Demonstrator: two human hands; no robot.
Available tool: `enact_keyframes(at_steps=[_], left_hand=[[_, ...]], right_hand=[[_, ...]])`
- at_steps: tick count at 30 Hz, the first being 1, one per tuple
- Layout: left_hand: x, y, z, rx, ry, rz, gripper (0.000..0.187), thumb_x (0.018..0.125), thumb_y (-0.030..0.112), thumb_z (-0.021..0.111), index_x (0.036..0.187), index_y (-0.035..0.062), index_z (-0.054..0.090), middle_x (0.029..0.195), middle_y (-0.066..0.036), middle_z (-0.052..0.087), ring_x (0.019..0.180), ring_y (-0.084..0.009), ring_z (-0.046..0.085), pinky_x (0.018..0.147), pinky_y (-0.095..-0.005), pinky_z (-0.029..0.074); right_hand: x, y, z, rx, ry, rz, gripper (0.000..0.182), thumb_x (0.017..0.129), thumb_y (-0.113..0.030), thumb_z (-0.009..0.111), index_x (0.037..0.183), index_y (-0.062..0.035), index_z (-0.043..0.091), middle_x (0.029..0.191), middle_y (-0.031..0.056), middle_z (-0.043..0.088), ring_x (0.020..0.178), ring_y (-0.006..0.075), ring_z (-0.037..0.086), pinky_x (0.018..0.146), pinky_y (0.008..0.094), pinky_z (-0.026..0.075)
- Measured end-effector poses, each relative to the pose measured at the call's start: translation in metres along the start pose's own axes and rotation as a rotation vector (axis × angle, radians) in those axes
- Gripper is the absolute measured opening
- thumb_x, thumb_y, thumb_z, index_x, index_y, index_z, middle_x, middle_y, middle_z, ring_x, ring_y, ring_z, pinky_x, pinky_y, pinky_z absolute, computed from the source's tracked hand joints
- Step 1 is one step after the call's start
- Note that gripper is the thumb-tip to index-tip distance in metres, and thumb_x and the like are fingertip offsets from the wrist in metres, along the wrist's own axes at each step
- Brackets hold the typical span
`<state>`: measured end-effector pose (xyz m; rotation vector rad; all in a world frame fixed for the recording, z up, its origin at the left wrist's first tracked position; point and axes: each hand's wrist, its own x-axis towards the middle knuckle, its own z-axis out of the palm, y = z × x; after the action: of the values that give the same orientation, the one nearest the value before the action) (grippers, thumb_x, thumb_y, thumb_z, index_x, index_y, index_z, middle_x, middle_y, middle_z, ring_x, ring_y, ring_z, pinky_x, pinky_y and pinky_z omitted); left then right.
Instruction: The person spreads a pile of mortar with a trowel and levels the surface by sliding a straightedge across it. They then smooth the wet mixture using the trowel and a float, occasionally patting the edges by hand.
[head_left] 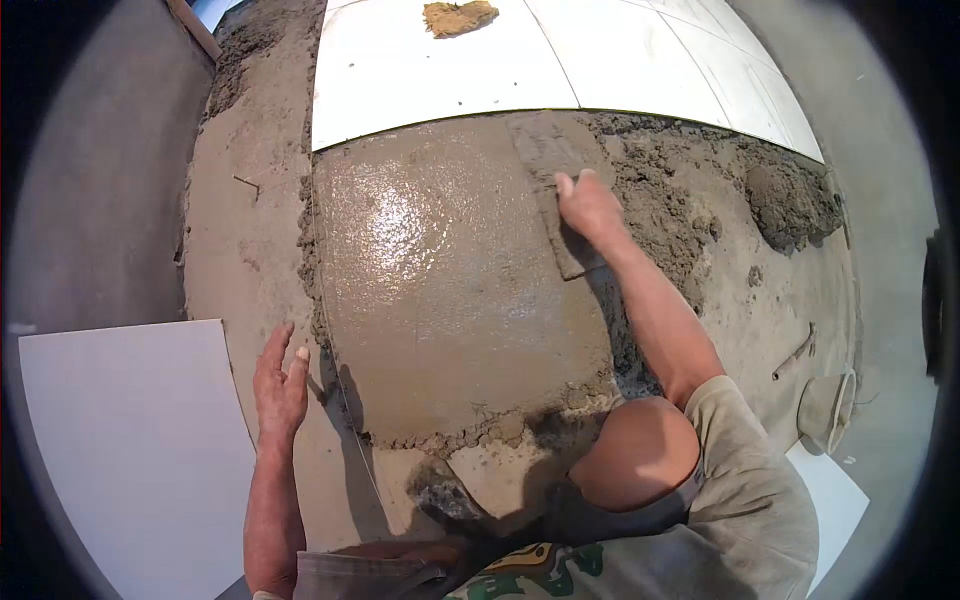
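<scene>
A long flat float point(550, 150), grey with mortar, lies along the right side of a smooth wet mortar bed point(450, 300). My right hand point(590, 208) is closed on the float's back; its handle is hidden under my fingers. The far end of the float comes close to the edge of the laid white tiles point(440, 80). My left hand point(281, 385) is off to the left of the bed, holding nothing, with fingers apart. A thin string point(335, 400) runs along the bed's left edge beside it.
A loose white tile point(140, 450) leans or lies at the left. Rough mortar point(660, 200) and a mortar heap point(793, 205) are on the right. Nearby are a hammer-like tool point(795, 352) and a bucket-like container point(827, 412). A yellowish sponge point(459, 18) rests on the tiles.
</scene>
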<state>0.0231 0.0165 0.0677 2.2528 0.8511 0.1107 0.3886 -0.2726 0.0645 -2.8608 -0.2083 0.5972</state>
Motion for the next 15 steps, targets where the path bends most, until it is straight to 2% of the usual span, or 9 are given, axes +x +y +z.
enact_keyframes(at_steps=[2,5,9,11,15], left_hand=[[-0.001,0.001,-0.001,0.001,0.004,0.009,0.046,0.092,0.025,0.054,0.133,0.0047,0.051,0.138,-0.020,0.049,0.132,-0.0329,0.042,0.113,-0.0433,0.025],[-0.004,0.003,-0.003,0.019,0.012,0.018,0.046,0.092,0.026,0.054,0.133,0.0057,0.051,0.137,-0.020,0.050,0.132,-0.0333,0.042,0.113,-0.0447,0.023],[-0.010,0.006,-0.005,0.050,0.020,-0.002,0.046,0.091,0.027,0.054,0.133,0.0068,0.051,0.137,-0.019,0.050,0.131,-0.0340,0.042,0.114,-0.0473,0.021],[-0.011,0.000,-0.004,0.061,0.006,0.002,0.046,0.091,0.026,0.054,0.133,0.0067,0.051,0.137,-0.020,0.050,0.132,-0.0344,0.042,0.114,-0.0473,0.021],[-0.011,0.000,0.000,0.022,-0.034,0.013,0.046,0.091,0.024,0.055,0.133,0.0063,0.051,0.138,-0.021,0.049,0.132,-0.0356,0.041,0.114,-0.0479,0.021]], right_hand=[[0.012,0.021,-0.001,0.033,0.034,0.042,0.055,0.100,-0.044,0.035,0.121,0.0049,0.049,0.106,0.0234,0.064,0.099,0.0316,0.064,0.086,0.0452,0.050],[0.033,0.048,0.008,0.072,0.160,0.106,0.061,0.095,-0.048,0.043,0.121,0.0072,0.049,0.115,0.0315,0.059,0.109,0.0440,0.058,0.093,0.0516,0.044],[0.044,0.059,0.015,0.149,0.186,0.136,0.061,0.095,-0.047,0.044,0.119,0.0087,0.052,0.114,0.0329,0.059,0.110,0.0437,0.057,0.094,0.0494,0.044],[0.049,0.057,0.021,0.337,0.157,0.123,0.062,0.094,-0.047,0.044,0.116,0.0106,0.055,0.114,0.0343,0.058,0.112,0.0442,0.056,0.095,0.0477,0.044],[0.050,0.048,0.038,0.460,0.109,0.097,0.063,0.094,-0.046,0.045,0.115,0.0118,0.056,0.114,0.0346,0.058,0.112,0.0449,0.056,0.096,0.0465,0.043]])
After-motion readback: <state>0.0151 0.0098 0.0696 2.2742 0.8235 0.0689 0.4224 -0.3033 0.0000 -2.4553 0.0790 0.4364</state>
